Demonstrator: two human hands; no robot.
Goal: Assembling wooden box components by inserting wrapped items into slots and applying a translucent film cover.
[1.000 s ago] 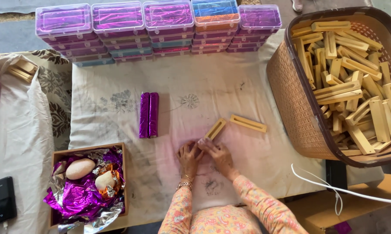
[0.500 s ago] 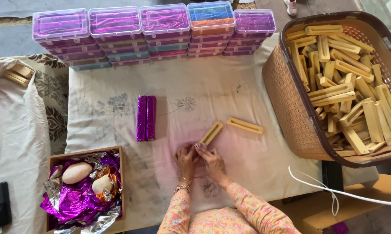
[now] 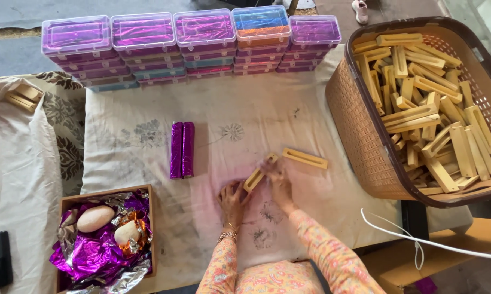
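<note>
Though blurred, slotted wooden block (image 3: 254, 178).

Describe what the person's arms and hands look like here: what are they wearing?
Both arms are in long sleeves of orange-pink cloth with a small, busy floral-looking print, reaching to the wrists. The left hand has a beaded bracelet at the wrist. The right hand is bare, somewhat blurred, with no jewellery that I can make out. No gloves on either.
</note>
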